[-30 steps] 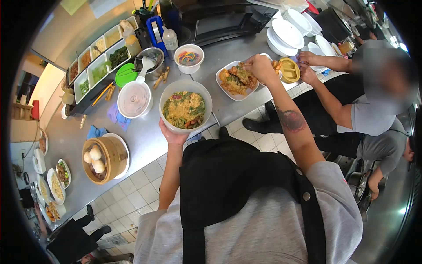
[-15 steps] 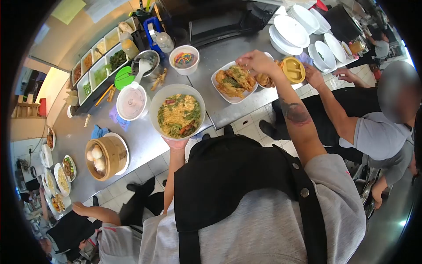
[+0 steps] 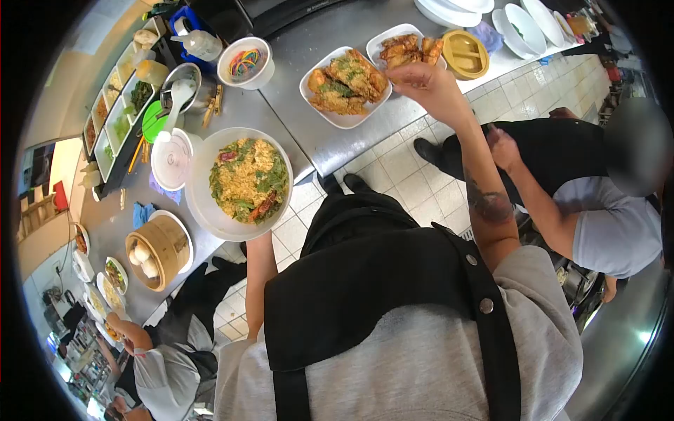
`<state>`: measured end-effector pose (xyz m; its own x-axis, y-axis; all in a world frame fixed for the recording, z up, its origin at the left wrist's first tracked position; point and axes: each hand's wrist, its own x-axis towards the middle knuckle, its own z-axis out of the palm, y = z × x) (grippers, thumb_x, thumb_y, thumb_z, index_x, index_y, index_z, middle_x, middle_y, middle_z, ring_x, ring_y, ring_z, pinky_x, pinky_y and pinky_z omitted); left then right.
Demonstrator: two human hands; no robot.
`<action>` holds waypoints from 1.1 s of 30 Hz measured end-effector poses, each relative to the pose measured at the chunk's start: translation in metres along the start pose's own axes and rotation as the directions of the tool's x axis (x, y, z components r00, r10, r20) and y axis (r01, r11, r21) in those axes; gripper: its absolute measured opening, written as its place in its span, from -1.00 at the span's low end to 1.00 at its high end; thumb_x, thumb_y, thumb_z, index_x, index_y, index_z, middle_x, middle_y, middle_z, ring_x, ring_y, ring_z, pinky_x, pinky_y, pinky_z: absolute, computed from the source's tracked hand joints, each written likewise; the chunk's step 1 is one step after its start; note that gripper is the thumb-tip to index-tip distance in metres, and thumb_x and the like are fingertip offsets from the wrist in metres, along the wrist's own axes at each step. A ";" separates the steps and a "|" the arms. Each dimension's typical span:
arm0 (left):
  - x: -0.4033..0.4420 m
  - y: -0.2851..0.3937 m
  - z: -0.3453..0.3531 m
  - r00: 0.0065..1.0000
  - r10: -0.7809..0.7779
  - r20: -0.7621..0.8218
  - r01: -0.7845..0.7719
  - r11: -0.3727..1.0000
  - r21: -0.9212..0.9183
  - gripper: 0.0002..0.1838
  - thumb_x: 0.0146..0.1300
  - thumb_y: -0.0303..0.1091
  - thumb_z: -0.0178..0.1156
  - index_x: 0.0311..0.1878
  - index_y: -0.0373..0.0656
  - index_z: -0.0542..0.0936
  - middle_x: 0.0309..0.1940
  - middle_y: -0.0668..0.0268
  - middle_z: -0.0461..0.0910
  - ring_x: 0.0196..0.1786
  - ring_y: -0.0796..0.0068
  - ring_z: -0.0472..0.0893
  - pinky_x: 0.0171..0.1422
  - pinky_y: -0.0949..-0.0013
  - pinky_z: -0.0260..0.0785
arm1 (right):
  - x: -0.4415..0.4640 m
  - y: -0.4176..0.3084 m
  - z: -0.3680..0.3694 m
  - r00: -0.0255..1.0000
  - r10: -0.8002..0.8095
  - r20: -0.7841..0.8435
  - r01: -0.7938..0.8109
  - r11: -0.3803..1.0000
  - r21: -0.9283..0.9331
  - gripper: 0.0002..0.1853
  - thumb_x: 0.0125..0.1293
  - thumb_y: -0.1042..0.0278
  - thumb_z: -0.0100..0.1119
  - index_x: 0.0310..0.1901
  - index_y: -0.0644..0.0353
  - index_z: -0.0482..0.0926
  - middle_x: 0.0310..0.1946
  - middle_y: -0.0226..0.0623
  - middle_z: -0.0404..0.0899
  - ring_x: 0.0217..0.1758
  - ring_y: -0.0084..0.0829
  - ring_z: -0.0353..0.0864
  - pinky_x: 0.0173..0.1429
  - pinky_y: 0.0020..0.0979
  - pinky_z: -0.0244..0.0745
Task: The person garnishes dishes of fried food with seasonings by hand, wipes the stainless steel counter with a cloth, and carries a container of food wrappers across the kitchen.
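Note:
My left hand (image 3: pixel 259 242) holds a large white bowl (image 3: pixel 203 203) from underneath; the bowl hides its fingers. Inside the bowl lie golden crumbs (image 3: pixel 246 168) mixed with green leaves and some red pieces. Over the right edge of a square white plate (image 3: pixel 345 125) is my right hand (image 3: pixel 430 88), its fingers curled in a pinch. Whether anything is between those fingertips, I cannot make out. Fried golden pieces with green bits (image 3: pixel 351 78) fill that plate. A second white plate (image 3: pixel 393 29) of browned fried pieces stands just behind my right hand.
A yellow divided dish (image 3: pixel 465 55) and stacked white plates (image 3: pixel 449 14) stand at the back right. To the left are a tub of rubber bands (image 3: pixel 246 63), a lidded tub (image 3: pixel 172 161), ingredient trays (image 3: pixel 116 126) and a bamboo steamer (image 3: pixel 158 252) with buns. Co-workers stand on both sides.
The view has shifted, and the bowl in my left hand looks larger and closer. My right hand remains beside the fried food. The right co-worker's hand has drawn back from the yellow dish.

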<state>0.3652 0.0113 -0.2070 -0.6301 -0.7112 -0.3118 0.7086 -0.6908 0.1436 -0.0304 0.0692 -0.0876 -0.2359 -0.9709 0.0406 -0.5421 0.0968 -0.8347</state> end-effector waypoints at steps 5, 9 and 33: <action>-0.025 -0.028 0.008 0.969 -0.050 0.240 0.124 0.945 -0.302 -0.22 0.30 0.30 -0.01 0.48 0.11 0.19 0.55 0.11 -0.11 0.51 -0.31 -0.02 0.27 -0.67 0.00 | -0.009 0.010 -0.006 0.993 0.099 -0.059 -0.102 0.993 -0.063 -0.83 0.23 0.40 0.29 -0.14 0.16 0.71 -0.32 -0.28 0.72 -0.23 -0.40 0.71 -0.10 -0.40 0.59; -0.055 -0.051 0.019 0.988 0.011 0.156 0.026 0.972 -0.232 -0.24 0.32 0.30 -0.07 0.48 0.12 0.19 0.54 0.12 -0.01 0.49 -0.31 0.04 0.25 -0.60 0.09 | -0.005 -0.003 -0.006 0.973 -0.222 -0.063 0.218 0.973 -0.075 -0.73 0.20 0.36 0.31 -0.04 0.10 0.67 -0.13 -0.18 0.69 -0.15 -0.27 0.69 -0.05 -0.36 0.56; -0.017 -0.087 0.059 0.952 0.305 0.000 -0.303 0.944 0.132 -0.17 0.23 0.31 -0.07 0.42 -0.10 0.29 0.38 0.09 0.34 0.38 0.05 0.35 0.47 -0.06 0.17 | -0.032 -0.185 0.064 0.638 -0.325 0.698 0.533 0.841 -0.096 -0.86 0.05 0.42 0.35 -0.33 0.23 0.69 -0.41 -0.22 0.68 -0.38 -0.31 0.68 -0.25 -0.29 0.56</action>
<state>0.2952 0.0761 -0.1590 -0.3837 -0.8881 -0.2533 0.8177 -0.4542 0.3537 0.1293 0.0679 0.0300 0.5883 -0.8040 -0.0864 -0.6592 -0.4149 -0.6272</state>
